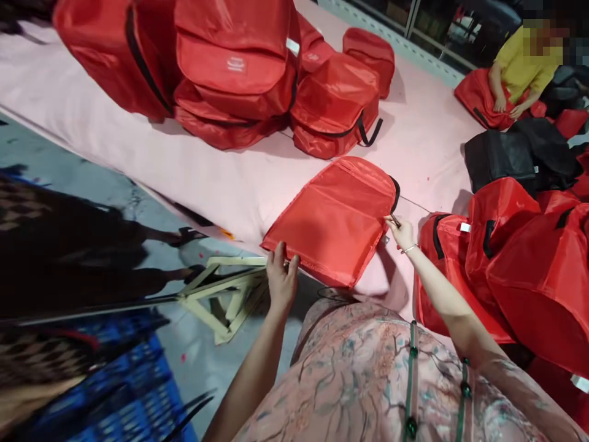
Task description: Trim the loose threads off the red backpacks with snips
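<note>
A red fabric bag (329, 224) lies flattened on the pink-covered table in front of me, with a black strap at its far right corner. My left hand (281, 279) is at its near left edge, with the fabric edge between thumb and fingers. My right hand (402, 234), wearing a thin bracelet, is closed around a slim dark tool (396, 221). The tool's tip is at the bag's right edge, close to the strap. The tool's exact kind is too small to make out.
Red backpacks (234, 67) stand in a group across the table. More red bags (543, 264) and black bags (501, 156) are piled at right. A co-worker in a yellow top (524, 61) handles a red bag. Blue crates (129, 380) and a cream metal frame (230, 294) stand at lower left.
</note>
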